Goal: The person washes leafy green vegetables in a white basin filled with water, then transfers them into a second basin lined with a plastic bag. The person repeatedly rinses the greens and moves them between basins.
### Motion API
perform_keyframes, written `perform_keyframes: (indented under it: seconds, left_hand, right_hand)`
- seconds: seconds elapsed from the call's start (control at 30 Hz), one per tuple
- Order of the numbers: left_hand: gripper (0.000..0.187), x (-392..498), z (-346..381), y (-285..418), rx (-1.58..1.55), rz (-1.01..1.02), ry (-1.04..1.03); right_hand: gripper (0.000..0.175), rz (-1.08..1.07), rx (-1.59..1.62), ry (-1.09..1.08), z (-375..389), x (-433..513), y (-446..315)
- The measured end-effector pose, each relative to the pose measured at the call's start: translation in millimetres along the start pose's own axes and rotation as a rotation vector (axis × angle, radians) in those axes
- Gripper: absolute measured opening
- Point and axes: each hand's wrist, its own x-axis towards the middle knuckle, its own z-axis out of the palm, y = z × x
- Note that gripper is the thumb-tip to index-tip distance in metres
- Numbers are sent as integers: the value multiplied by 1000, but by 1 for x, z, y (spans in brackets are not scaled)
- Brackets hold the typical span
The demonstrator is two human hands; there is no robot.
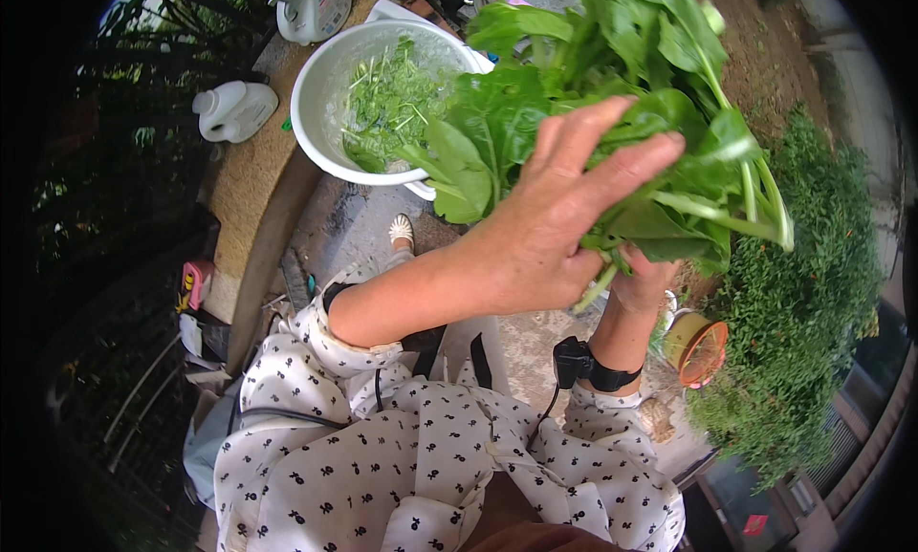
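A big bunch of leafy greens (516, 115) with pale stems is lifted in front of me, between both hands. Across its near side lies my left hand (559, 186), fingers spread over the leaves and thumb by the stems. Mostly hidden beneath the bunch, my right hand (645, 272) grips it from below. Beyond my left forearm stands a round white plastic basin (310, 132). Loose green leaves (391, 107) float there in water. Some leaves of the held bunch overlap the basin's right rim.
Two white plastic jugs (315, 11) (240, 111) stand on a stone ledge (247, 186) at left. At right are a leafy green shrub (803, 294) and a yellow-and-orange pot (692, 348). A pink container (195, 285) sits lower left. Cords run along both sleeves.
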Motion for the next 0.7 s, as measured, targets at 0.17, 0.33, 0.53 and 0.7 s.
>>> perform_keyframes:
  seconds: [0.17, 0.33, 0.53, 0.7]
  left_hand:
    - [80, 9, 79, -23, -207, 14, 13]
    - [76, -2, 145, -81, -287, 32, 73]
    - [73, -27, 185, -165, -343, -120, 50]
    - [83, -49, 203, -220, -395, -392, 18]
  right_hand:
    - [63, 0, -105, 304, -74, -28, 14]
    - [54, 13, -134, 442, -117, -45, 53]
    - [60, 275, -169, 455, -145, -41, 119]
    - [46, 323, -114, 407, -159, -29, 178]
